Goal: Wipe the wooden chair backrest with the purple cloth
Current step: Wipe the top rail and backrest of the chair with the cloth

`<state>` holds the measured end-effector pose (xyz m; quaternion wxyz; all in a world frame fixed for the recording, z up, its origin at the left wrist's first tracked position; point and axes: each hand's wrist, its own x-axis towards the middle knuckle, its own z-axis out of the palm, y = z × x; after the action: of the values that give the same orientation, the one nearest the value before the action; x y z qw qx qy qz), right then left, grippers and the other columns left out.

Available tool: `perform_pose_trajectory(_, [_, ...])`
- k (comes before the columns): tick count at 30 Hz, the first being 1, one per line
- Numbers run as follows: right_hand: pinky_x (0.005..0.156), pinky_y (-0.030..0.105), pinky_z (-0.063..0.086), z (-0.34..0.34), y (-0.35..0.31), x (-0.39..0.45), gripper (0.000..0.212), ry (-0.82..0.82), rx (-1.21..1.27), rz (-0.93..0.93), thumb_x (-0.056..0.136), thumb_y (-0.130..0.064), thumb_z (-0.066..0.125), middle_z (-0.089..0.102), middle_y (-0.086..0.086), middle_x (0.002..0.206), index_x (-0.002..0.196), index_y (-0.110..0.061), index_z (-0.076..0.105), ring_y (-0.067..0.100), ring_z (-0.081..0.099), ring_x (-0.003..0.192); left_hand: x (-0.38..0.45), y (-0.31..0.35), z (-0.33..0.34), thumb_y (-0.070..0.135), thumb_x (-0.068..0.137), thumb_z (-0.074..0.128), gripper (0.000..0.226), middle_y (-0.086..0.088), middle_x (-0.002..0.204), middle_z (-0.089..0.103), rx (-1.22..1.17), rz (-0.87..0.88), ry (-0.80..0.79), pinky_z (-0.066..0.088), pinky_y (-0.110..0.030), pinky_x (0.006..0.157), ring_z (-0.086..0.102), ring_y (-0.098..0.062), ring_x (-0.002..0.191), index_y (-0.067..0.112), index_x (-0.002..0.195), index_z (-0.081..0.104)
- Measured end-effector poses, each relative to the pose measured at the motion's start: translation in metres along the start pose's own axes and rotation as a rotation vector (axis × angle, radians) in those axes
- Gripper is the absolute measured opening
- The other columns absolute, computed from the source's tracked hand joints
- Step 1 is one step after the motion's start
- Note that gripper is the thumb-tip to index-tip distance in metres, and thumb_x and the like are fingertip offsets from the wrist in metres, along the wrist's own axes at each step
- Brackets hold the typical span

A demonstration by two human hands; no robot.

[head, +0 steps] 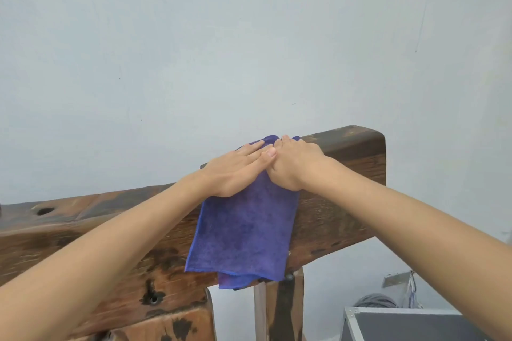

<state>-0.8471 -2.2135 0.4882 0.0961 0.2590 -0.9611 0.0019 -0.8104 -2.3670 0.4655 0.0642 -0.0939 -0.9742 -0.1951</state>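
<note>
Straight fingers (253, 147) of the left hand (235, 171) lie flat and released on the purple cloth (243, 230), pressing it against the backrest's top edge. Beside it, touching, the right hand (293, 166) has its fingers curled over the top, grasping the cloth there. The cloth hangs folded down the near face of the wooden chair backrest (340, 196), a dark, knotted slab. Both bare forearms reach forward. Behind stands a pale wall (249, 36); a grey box (410, 324) sits lower right.
</note>
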Motion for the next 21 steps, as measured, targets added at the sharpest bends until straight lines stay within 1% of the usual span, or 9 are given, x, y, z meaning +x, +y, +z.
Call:
perform_pose_trajectory(4, [0.101,0.040,0.036,0.004,0.003,-0.001,0.049,0.035,-0.019,0.024,0.103,-0.030,0.028,0.050,0.012,0.145,0.144,-0.010,0.047,0.029,0.044,0.136,0.011,0.002,0.006,0.071,0.096,0.000,0.067,0.021,0.168,0.005,0.020,0.017,0.003,0.000,-0.031,0.124,-0.004,0.000,0.154,0.047,0.158,0.010])
perform_pose_trajectory(6, [0.089,0.038,0.032,0.004,0.006,0.010,0.046,0.035,-0.035,0.021,0.102,-0.030,0.028,0.056,0.008,0.135,0.140,-0.017,0.051,0.027,0.049,0.125,0.020,0.003,0.006,0.069,0.097,-0.002,0.067,0.018,0.169,0.010,-0.023,0.034,0.003,0.001,-0.034,0.126,0.000,-0.004,0.155,0.046,0.158,0.011])
perform_pose_trajectory(8, [0.086,0.039,0.029,0.000,0.010,0.023,0.046,-0.014,-0.048,0.013,0.102,-0.032,0.027,0.056,0.003,0.132,0.143,-0.028,0.048,0.024,0.048,0.118,0.037,0.003,0.006,0.067,0.098,-0.004,0.066,0.015,0.167,0.020,-0.056,0.064,-0.004,0.003,-0.036,0.127,0.008,-0.006,0.155,0.047,0.158,0.016])
perform_pose_trajectory(10, [0.093,0.040,0.033,-0.005,0.020,0.039,0.049,-0.084,-0.026,0.018,0.102,-0.044,0.024,0.053,-0.002,0.141,0.147,-0.041,0.042,0.023,0.046,0.134,0.058,0.005,0.005,0.066,0.098,-0.005,0.068,0.012,0.166,0.027,-0.064,0.065,0.001,0.007,-0.041,0.127,0.015,-0.012,0.155,0.046,0.158,0.021])
perform_pose_trajectory(11, [0.102,0.041,0.035,-0.007,0.026,0.049,0.052,-0.129,-0.016,0.020,0.101,-0.051,0.022,0.049,-0.003,0.151,0.150,-0.045,0.038,0.024,0.042,0.142,0.070,0.006,0.005,0.067,0.097,-0.006,0.070,0.010,0.165,0.031,-0.069,0.043,0.008,0.011,-0.043,0.126,0.021,-0.016,0.154,0.047,0.157,0.026])
perform_pose_trajectory(13, [0.117,0.048,0.031,-0.010,0.036,0.066,0.058,-0.234,0.009,0.003,0.101,-0.056,0.020,0.034,0.004,0.165,0.158,-0.044,0.028,0.029,0.034,0.150,0.092,0.010,0.005,0.072,0.095,-0.004,0.076,0.000,0.157,0.046,-0.093,-0.052,0.026,0.021,-0.047,0.122,0.037,-0.025,0.147,0.045,0.151,0.040])
perform_pose_trajectory(15, [0.121,0.053,0.026,-0.012,0.042,0.075,0.060,-0.270,0.009,0.009,0.103,-0.056,0.020,0.030,0.009,0.167,0.160,-0.039,0.026,0.031,0.030,0.152,0.107,0.015,0.004,0.075,0.094,0.000,0.080,-0.009,0.149,0.054,-0.114,-0.143,0.031,0.027,-0.047,0.119,0.046,-0.030,0.140,0.040,0.146,0.050])
perform_pose_trajectory(18, [0.121,0.051,0.026,-0.014,0.045,0.073,0.060,-0.217,0.037,0.010,0.103,-0.059,0.021,0.037,0.005,0.164,0.159,-0.038,0.032,0.030,0.035,0.149,0.110,0.021,0.002,0.074,0.096,0.004,0.078,-0.012,0.150,0.053,-0.130,-0.177,0.045,0.026,-0.044,0.118,0.045,-0.031,0.140,0.038,0.145,0.052])
perform_pose_trajectory(21, [0.118,0.049,0.033,-0.017,0.044,0.056,0.060,-0.207,0.103,-0.027,0.101,-0.061,0.022,0.043,0.003,0.161,0.156,-0.042,0.036,0.029,0.042,0.145,0.094,0.027,0.003,0.075,0.096,0.007,0.077,-0.009,0.161,0.038,-0.134,-0.137,0.054,0.014,-0.042,0.121,0.029,-0.027,0.151,0.037,0.151,0.044])
